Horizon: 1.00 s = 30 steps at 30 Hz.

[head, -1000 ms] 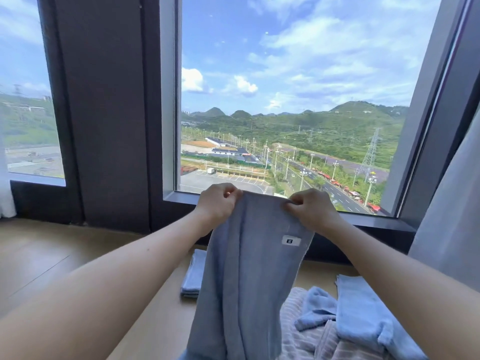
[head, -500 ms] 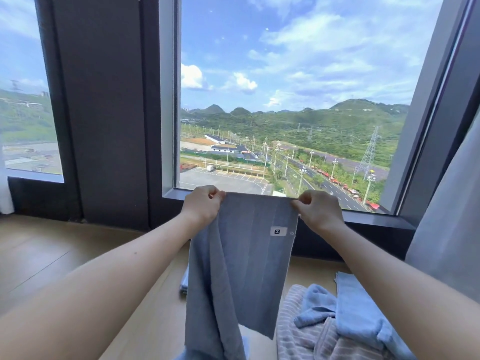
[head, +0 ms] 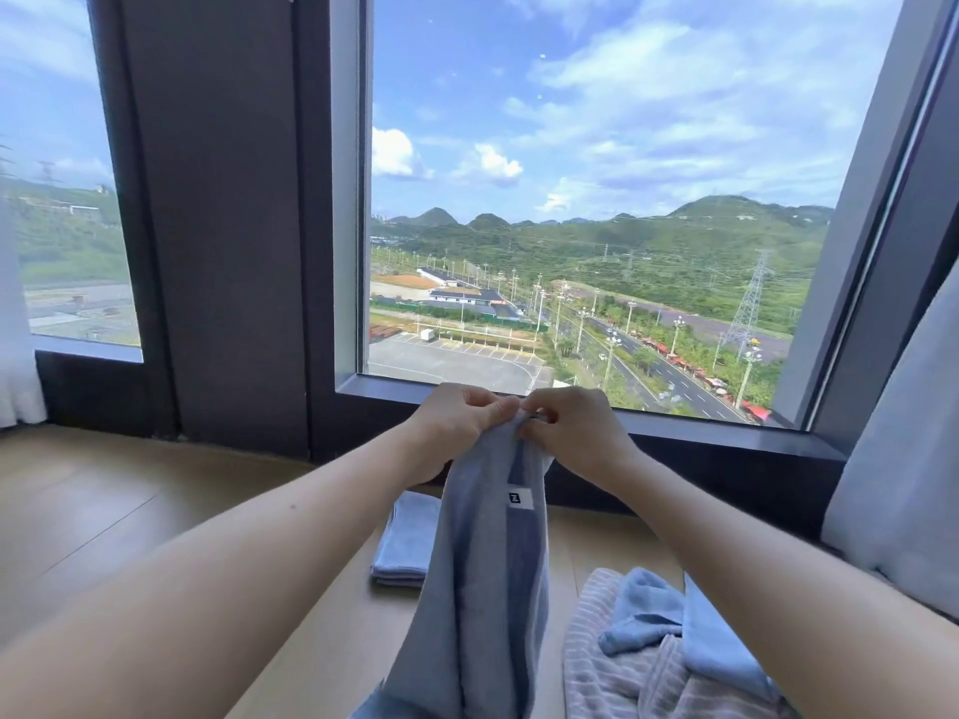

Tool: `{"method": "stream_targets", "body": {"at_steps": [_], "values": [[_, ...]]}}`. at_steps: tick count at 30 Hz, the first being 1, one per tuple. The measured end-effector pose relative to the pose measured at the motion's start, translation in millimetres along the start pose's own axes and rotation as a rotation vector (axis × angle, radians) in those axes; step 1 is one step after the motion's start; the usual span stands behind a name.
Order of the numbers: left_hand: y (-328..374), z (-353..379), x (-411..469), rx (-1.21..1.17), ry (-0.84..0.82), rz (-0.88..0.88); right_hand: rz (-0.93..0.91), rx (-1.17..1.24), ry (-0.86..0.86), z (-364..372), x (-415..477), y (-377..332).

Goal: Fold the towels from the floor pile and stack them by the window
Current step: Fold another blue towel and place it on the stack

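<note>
Both hands meet at the centre of the frame, just below the window sill [head: 674,425]. The left hand [head: 456,422] and the right hand [head: 576,433] each pinch the top edge of a grey-blue towel [head: 488,589] with curled fingers, knuckles almost touching, so its two upper corners sit together. The towel hangs straight down from that shared grip. Its long axis runs vertically toward the bottom edge of the frame, doubled lengthwise, with a small white label [head: 520,499] facing the camera just under the hands.

A folded blue towel [head: 402,542] lies flat on the wooden floor [head: 104,511] beneath the window, below and left of the hands, partly hidden behind the hanging cloth (so it is the left hand's side, and the nearer reach for that arm). The unfolded pile fills the lower right: a striped towel [head: 612,661] with a light blue towel [head: 654,609] crumpled on top.

The hanging length probably needs halving before it goes down leftward onto the folded one.
</note>
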<state>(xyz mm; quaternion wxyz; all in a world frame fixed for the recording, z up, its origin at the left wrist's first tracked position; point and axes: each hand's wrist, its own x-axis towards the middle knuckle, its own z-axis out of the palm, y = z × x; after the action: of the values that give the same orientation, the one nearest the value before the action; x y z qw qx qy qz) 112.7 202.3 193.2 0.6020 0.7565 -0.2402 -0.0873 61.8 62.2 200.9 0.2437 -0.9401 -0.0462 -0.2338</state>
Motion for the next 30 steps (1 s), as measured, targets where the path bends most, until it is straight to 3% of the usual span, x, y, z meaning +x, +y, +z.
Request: {"method": "stream_targets", "body": {"at_steps": [7, 15, 17, 20, 23, 26, 30], "values": [[-8.6, -10.2, -7.9, 0.485, -0.113, -0.032, 0.138, 0.062, 0.231, -9.2, 4.9, 2.6], [-27.8, -19.2, -4.5, 0.536, -0.038, -0.172, 0.238, 0.098, 0.377, -10.2, 2.6, 7.2], [-28.9, -21.2, -5.8, 0.516, 0.086, -0.136, 0.26, 0.028, 0.305, -12.6, 3.0, 8.9], [-25.5, -26.0, -4.3, 0.466, 0.198, -0.03, 0.291, -0.118, -0.057, -13.3, -2.1, 10.9], [-13.4, -19.2, -7.2, 0.471, 0.15, 0.072, 0.158, 0.066, -0.233, -0.9, -10.4, 0.1], [-7.9, -8.9, -8.7, 0.415, 0.103, 0.106, 0.091, 0.158, -0.211, 8.2, -7.4, -10.0], [-13.4, -7.8, -9.6, 0.267, 0.132, 0.073, 0.066, 0.06, -0.1, 6.5, -5.4, -10.5]]}}
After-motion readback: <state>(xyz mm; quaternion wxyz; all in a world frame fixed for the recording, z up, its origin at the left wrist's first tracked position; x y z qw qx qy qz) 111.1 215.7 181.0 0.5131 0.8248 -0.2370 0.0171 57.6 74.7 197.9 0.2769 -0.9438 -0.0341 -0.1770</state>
